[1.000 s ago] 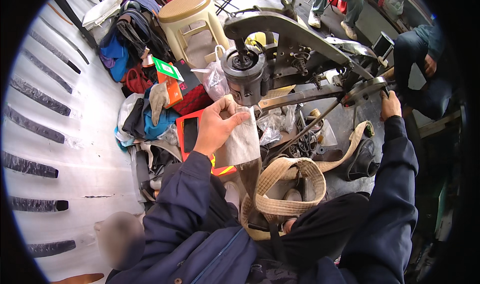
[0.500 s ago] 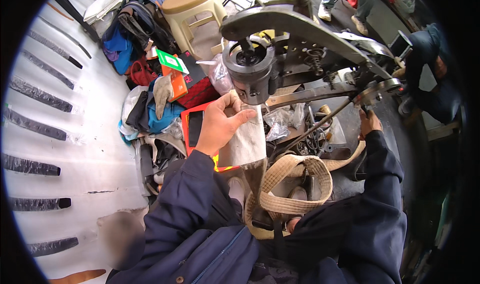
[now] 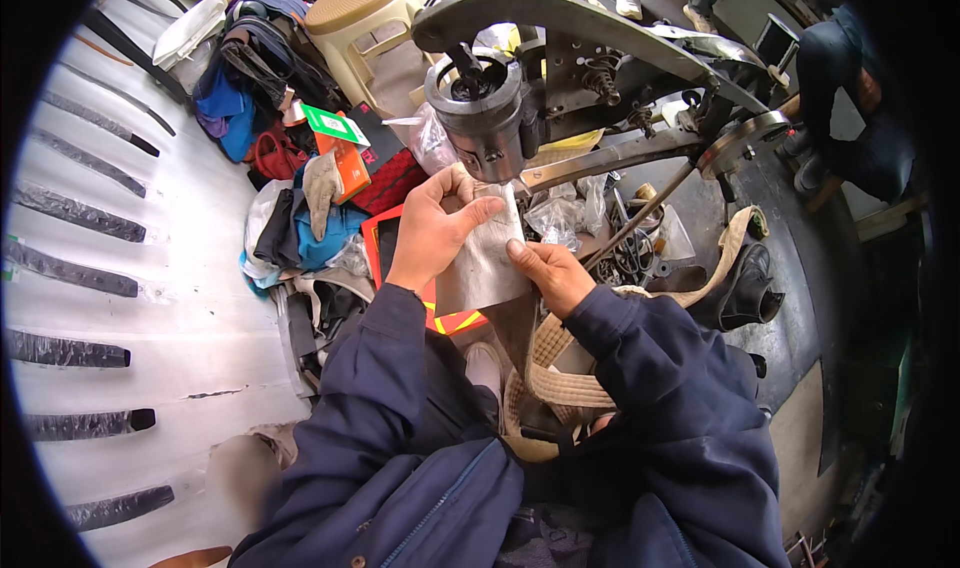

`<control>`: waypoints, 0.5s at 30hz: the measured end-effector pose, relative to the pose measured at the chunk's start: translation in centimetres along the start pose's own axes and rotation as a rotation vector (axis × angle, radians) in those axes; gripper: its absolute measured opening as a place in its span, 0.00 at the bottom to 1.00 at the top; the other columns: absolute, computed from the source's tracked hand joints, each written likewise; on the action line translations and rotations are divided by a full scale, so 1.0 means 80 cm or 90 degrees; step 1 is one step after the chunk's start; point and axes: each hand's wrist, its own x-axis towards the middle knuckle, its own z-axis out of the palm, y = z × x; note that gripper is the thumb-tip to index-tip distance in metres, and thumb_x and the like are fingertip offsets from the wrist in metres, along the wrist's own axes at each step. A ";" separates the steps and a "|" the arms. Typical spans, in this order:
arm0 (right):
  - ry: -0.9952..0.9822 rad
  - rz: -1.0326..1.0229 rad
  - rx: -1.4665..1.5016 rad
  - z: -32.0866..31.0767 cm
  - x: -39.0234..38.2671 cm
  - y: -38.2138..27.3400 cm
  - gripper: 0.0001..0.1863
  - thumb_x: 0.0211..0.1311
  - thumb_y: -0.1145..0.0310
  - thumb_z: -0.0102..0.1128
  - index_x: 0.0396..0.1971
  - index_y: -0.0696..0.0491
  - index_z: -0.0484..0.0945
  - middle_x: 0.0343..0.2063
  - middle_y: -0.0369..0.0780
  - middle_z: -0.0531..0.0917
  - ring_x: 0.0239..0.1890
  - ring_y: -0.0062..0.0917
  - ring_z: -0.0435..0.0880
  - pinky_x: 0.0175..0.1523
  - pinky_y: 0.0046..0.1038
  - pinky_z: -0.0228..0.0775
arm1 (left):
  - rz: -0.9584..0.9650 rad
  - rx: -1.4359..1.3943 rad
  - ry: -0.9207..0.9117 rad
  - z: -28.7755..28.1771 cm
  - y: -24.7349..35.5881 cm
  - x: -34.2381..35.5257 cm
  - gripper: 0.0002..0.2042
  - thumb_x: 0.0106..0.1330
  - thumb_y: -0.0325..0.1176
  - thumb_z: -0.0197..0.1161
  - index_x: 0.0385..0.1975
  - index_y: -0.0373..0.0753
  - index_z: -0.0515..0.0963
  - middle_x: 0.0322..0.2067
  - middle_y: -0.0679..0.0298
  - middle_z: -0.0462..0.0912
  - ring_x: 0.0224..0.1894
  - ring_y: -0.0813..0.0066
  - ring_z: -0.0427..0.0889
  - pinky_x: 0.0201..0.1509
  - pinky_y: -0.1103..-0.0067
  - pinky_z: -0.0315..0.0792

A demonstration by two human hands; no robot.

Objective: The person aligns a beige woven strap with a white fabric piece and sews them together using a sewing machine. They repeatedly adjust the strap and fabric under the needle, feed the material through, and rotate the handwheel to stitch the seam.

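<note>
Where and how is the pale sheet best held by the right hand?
Probably pinch the pale sheet low on its right edge, coming from the right, thumb on top: it looks thin, that part lies clear of the machine's metal head, and the left hand holds its upper left.

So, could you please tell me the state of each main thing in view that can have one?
Left hand: closed, pinching the pale cloth.
Right hand: closed, gripping the cloth's right edge.
Pale cloth: held by both hands, just below the machine head.
Handwheel: no hand on it; whether it turns, I cannot tell.
Woven strap: curled into loops.
Stool: upright, unoccupied.
Black shoe: unworn.
</note>
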 end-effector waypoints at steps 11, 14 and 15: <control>0.019 0.031 0.014 0.014 -0.002 -0.006 0.20 0.73 0.59 0.61 0.46 0.64 0.82 0.36 0.38 0.87 0.37 0.17 0.83 0.44 0.23 0.76 | 0.041 0.007 0.083 -0.017 -0.021 -0.029 0.23 0.63 0.35 0.73 0.51 0.35 0.69 0.36 0.61 0.84 0.38 0.79 0.81 0.44 0.81 0.73; 0.028 0.065 0.047 0.017 -0.003 -0.014 0.19 0.72 0.61 0.63 0.45 0.64 0.82 0.37 0.38 0.87 0.37 0.17 0.83 0.44 0.23 0.76 | -0.050 0.082 0.091 -0.043 -0.039 -0.061 0.36 0.65 0.45 0.71 0.66 0.35 0.61 0.49 0.49 0.80 0.51 0.67 0.79 0.57 0.73 0.70; 0.031 0.057 0.019 0.019 -0.004 -0.016 0.18 0.71 0.61 0.63 0.44 0.64 0.82 0.37 0.38 0.87 0.37 0.17 0.83 0.44 0.23 0.76 | -0.091 0.099 0.121 -0.048 -0.046 -0.071 0.38 0.65 0.47 0.71 0.68 0.34 0.60 0.53 0.47 0.78 0.55 0.65 0.77 0.61 0.72 0.68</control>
